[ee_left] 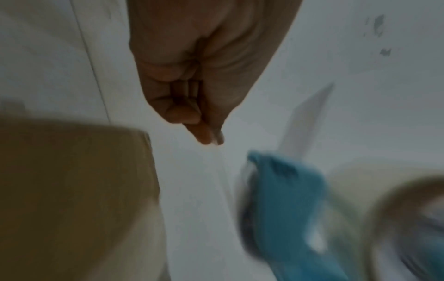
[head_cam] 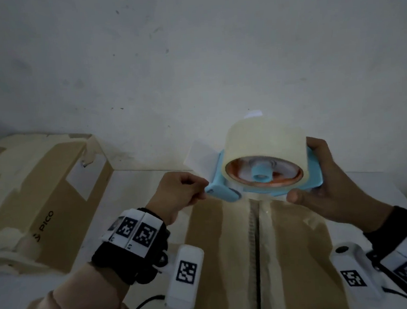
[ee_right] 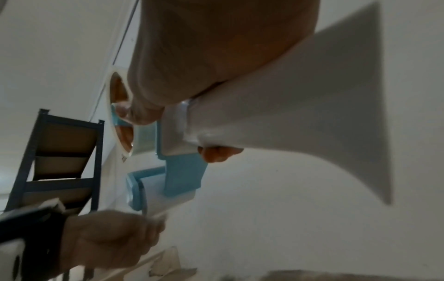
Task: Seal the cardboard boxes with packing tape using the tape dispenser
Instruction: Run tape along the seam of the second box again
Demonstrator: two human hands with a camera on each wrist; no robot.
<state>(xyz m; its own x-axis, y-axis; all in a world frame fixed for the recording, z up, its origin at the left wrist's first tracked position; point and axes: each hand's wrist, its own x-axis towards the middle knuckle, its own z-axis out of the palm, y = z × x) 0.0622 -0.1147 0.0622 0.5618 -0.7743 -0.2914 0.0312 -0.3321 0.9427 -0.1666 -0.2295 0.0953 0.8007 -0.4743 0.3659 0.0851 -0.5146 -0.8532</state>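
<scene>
A blue tape dispenser (head_cam: 225, 191) carrying a wide cream tape roll (head_cam: 264, 137) is held in the air over the far end of a brown cardboard box (head_cam: 212, 251). The box's flaps meet at a centre seam (head_cam: 258, 247). My right hand (head_cam: 325, 169) grips the dispenser from the right, thumb at the near side. My left hand (head_cam: 200, 193) pinches the free end of the tape at the dispenser's blue front end. In the blurred left wrist view the fingertips (ee_left: 209, 136) are pressed together beside the dispenser (ee_left: 288, 199). In the right wrist view the dispenser (ee_right: 182, 175) shows below my right hand.
A second cardboard box (head_cam: 42, 191), marked PICO and covered in tape strips, lies at the left on the white surface (head_cam: 129, 209). A white wall (head_cam: 190, 58) rises just behind both boxes. A dark metal shelf (ee_right: 65, 161) shows in the right wrist view.
</scene>
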